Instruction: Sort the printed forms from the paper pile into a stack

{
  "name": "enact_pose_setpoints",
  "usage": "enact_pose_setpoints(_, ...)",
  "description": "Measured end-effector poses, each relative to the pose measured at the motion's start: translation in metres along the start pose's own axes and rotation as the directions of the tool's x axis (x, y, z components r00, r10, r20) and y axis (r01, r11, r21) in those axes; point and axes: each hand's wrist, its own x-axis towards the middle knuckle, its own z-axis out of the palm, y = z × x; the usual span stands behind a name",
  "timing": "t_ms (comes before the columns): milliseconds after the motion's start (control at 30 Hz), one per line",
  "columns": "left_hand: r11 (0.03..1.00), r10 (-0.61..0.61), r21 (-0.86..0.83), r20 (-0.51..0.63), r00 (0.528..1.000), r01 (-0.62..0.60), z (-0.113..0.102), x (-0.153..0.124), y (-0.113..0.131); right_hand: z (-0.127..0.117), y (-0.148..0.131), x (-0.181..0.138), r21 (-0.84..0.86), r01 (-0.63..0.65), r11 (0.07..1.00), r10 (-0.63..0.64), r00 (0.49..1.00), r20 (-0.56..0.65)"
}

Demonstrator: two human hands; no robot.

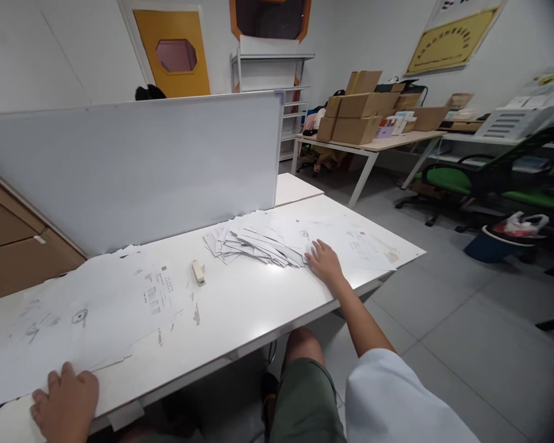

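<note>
My left hand [64,403] rests at the near edge of the white desk [240,307], its fingers curled down on the corner of a large printed paper sheet [87,314]. My right hand [324,259] lies flat with fingers spread on a fanned pile of folded white papers [258,240]. More large sheets [351,237] lie under and beyond that pile. A small beige stapler [198,272] sits on the desk between the two paper groups, apart from both hands.
A white partition panel [133,166] stands along the desk's far side, with a person's dark hair [150,93] showing above it. Cardboard boxes [355,117] are stacked on a far table. Green chairs [489,178] and a dark bin [493,243] stand at right.
</note>
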Motion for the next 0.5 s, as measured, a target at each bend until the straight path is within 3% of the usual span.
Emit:
enact_pose_setpoints(100, 1.000, 0.007, -0.017, -0.021, 1.000, -0.007, 0.002, 0.000, -0.002, 0.009, -0.011, 0.005, 0.024, 0.118, 0.993, -0.120, 0.984, 0.129)
enact_pose_setpoints(300, 0.998, 0.010, -0.063, -0.017, 1.000, -0.011, 0.006, 0.002, -0.012, 0.014, -0.015, -0.010, 0.037, -0.067, 0.997, 0.060, 0.984, 0.168)
enact_pose_setpoints(500, 0.997, -0.011, -0.071, 0.019, 1.000, 0.012, 0.004, 0.002, -0.011, -0.010, -0.019, -0.023, 0.073, -0.114, 0.991, 0.106, 0.988, 0.110)
